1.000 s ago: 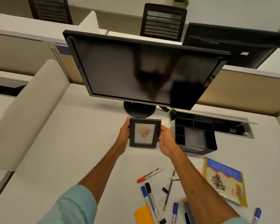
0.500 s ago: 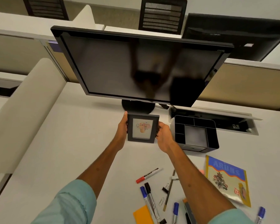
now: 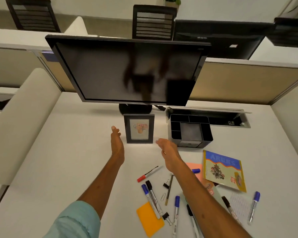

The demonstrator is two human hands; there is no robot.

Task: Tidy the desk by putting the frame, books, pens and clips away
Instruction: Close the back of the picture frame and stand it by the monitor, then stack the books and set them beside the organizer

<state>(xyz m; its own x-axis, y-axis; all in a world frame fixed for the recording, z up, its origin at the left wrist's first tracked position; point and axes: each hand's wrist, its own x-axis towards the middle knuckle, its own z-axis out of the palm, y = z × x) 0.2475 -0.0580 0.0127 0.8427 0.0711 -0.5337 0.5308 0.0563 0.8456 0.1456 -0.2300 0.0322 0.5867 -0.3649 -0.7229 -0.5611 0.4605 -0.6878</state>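
The dark picture frame [image 3: 139,128] stands upright on the desk in front of the monitor's foot. My left hand [image 3: 117,142] is open just left of it, and my right hand [image 3: 168,149] is open just right of it; neither touches the frame. A black desk organiser [image 3: 190,130] sits to the frame's right. A colourful book [image 3: 223,170] lies right of my right arm. Several markers, among them a red-capped one [image 3: 147,174] and a blue-capped one [image 3: 254,206], a gold pen [image 3: 169,190], binder clips [image 3: 165,185] and a paper clip [image 3: 162,197] are scattered near the front.
A large black monitor [image 3: 127,69] overhangs the back of the white desk [image 3: 58,152]. An open cable tray [image 3: 230,117] lies behind the organiser. An orange notepad [image 3: 149,220] and a pink sheet [image 3: 196,167] lie among the pens. Partitions enclose the desk.
Both hands held the frame by its sides before; it now stands on the desk and both hands have let go and drawn back, open.
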